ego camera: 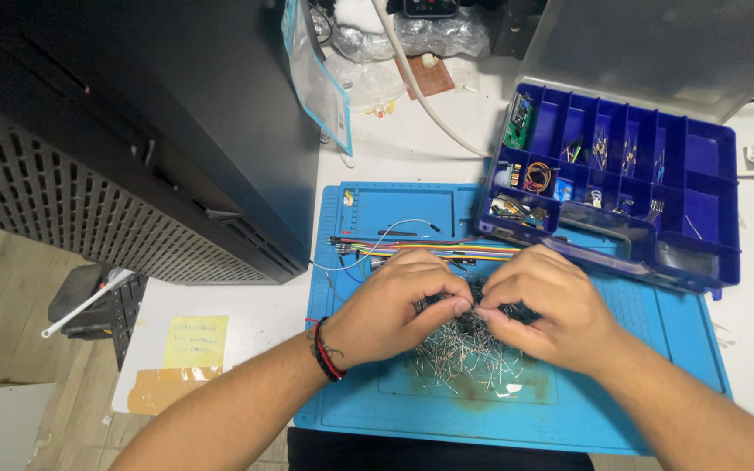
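Observation:
My left hand [394, 314] and my right hand [547, 310] meet over a pile of small dark components with thin metal leads [469, 353]. The pile lies on a blue work mat [569, 410]. Both hands pinch components from the pile between thumb and fingers, fingertips almost touching each other. A red and black cord bracelet [325, 351] circles my left wrist. Just beyond the hands, a flat bundle of coloured jumper wires [447, 249] lies across the mat.
A blue compartment box [700, 209] with small electronic parts sits at the mat's far right corner, lid open. A large black case [159, 131] stands to the left. A yellow sticky note [195, 341], plastic bags [325, 87] and a white cable [421, 92] lie on the white table.

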